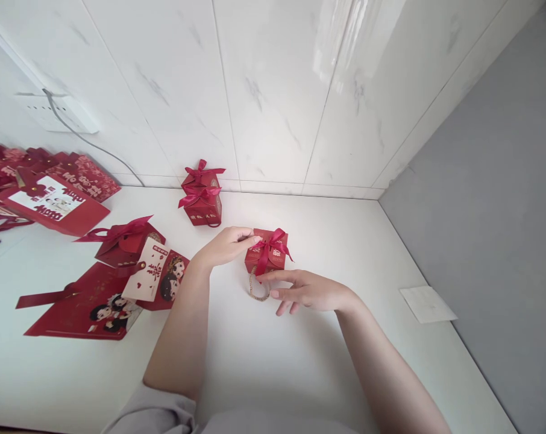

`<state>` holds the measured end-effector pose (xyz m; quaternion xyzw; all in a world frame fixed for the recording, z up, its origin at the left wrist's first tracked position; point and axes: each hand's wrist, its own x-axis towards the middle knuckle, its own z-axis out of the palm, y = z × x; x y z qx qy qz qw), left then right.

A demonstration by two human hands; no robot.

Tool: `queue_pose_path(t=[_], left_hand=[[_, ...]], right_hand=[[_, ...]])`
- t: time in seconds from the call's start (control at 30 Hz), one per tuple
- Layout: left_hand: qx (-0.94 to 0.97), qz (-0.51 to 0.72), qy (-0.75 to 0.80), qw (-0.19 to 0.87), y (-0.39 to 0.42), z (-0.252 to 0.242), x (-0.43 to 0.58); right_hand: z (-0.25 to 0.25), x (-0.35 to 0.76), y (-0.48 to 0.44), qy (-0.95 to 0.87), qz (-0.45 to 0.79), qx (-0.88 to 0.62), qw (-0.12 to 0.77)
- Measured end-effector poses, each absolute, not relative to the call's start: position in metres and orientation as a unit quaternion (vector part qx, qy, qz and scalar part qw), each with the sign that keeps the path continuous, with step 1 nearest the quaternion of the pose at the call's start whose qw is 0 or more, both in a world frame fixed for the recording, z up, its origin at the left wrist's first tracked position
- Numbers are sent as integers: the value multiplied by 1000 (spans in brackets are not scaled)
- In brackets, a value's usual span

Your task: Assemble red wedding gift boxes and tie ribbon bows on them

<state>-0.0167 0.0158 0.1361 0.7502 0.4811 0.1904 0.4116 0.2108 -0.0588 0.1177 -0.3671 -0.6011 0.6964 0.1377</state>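
Note:
A small red gift box (252,263) sits on the white table, topped with a dark red ribbon bow (271,244). Gold lettering marks its upper faces, and a twisted cord handle (251,290) loops out from its front. At the box's upper left corner, my left hand (228,246) holds it with thumb and fingers. My right hand (307,291) is open just in front of the box, its fingers apart. The right index fingertip is near the hanging ribbon tail and the cord loop; whether it touches them I cannot tell.
Two red boxes with bows (202,205) stand by the tiled wall. On the left lie a beribboned box (128,244), red envelopes and bags (85,301), and a pile of red packets (81,175). A white paper square (426,303) lies right, beside a grey panel (490,199).

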Motion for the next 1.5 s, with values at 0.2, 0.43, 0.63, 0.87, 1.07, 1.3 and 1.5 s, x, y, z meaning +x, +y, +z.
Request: queue_pose_path(t=[0.2,0.43,0.63,0.87,1.07,1.3,1.5], left_hand=[[748,183,476,425,18,133,-18],[734,192,475,445,22,127,-23],[735,182,483,439,24,124,-22],[761,178,508,362,27,116,-19],[767,145,573,250,21,121,-6],[777,104,574,236,19,124,-2],[800,62,470,367,18,126,-7]], right_hand=[[109,194,-58,-633,647,-377,196],[105,204,-53,-637,614,-419,206],[110,209,-53,-650,590,-446,175],[110,204,-56,-656,543,-501,152],[113,205,-57,-655,548,-500,145],[114,206,-58,-665,579,-454,129],[129,229,-56,-642,673,-364,51]])
